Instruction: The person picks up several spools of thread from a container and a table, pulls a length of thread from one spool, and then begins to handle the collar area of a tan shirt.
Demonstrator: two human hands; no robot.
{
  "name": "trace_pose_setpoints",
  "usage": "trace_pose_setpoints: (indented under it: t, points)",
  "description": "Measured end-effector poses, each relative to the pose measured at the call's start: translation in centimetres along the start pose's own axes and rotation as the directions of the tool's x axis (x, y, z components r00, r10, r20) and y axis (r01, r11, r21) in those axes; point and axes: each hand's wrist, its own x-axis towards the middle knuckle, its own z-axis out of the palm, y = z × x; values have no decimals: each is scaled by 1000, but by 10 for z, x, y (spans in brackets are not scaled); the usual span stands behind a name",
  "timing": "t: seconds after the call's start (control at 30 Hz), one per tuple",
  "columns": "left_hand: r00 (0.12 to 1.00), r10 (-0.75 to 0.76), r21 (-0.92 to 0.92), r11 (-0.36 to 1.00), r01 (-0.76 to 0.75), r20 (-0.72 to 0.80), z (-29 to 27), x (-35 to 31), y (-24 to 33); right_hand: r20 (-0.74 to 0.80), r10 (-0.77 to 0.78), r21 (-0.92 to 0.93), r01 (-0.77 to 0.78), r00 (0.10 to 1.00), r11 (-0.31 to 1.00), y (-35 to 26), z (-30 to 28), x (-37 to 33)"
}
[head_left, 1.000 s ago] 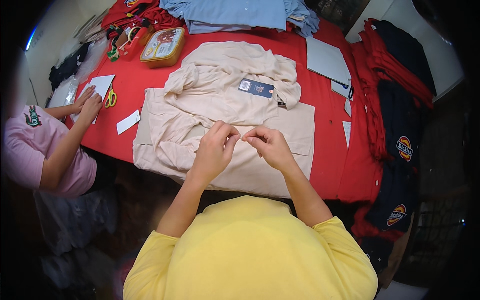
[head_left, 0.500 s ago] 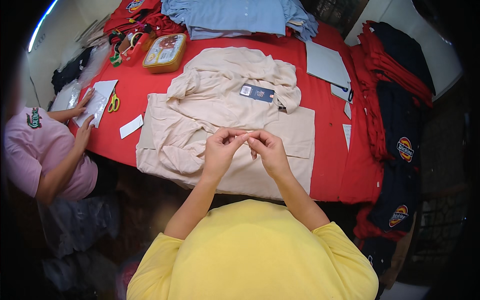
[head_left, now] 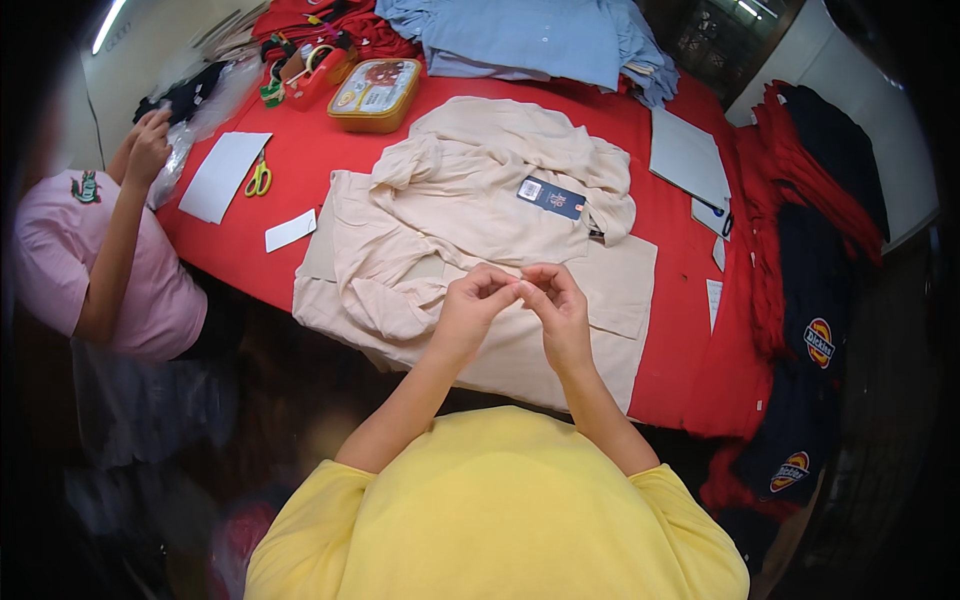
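My left hand (head_left: 474, 309) and my right hand (head_left: 556, 308) meet fingertip to fingertip above the near part of a beige garment (head_left: 490, 200). Both are pinched closed, and whatever sits between the fingertips is too small to name. The garment lies rumpled on a flat, folded piece of beige cloth (head_left: 610, 300). A dark blue hang tag (head_left: 551, 197) with a white label rests on the garment, beyond my right hand.
Red cloth (head_left: 690, 330) covers the table. A yellow-lidded tub (head_left: 376, 90), yellow scissors (head_left: 259, 177), white papers (head_left: 226, 176) and a white card (head_left: 290, 231) lie leftward. Folded blue shirts (head_left: 520, 40) are stacked behind. Dark garments (head_left: 805, 270) hang rightward. A person in pink (head_left: 110, 265) stands left.
The view has shifted, so the table's things appear farther right. My hands stay pinched together, the right one turned more upright. The person at left has raised both hands off the papers.
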Motion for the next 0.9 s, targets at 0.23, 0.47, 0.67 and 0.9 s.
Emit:
trace_pose_setpoints:
  t: [0.23,0.47,0.67,0.9]
  points:
    - [995,73,479,872,-98,69,-10,-11,14,21,-72,-70,73,997,995,11,-6,10]
    - [954,-200,434,897,85,225,-35,-45,32,194,-7,454,-83,981,887,-42,-12,22]
    - [901,-268,353,925,141,342,-59,-61,37,78,-126,459,77,989,885,-78,-35,46]
    - [934,-272,261,942,210,231,-69,-46,44,-1,-145,486,128,989,865,-77,-48,59]
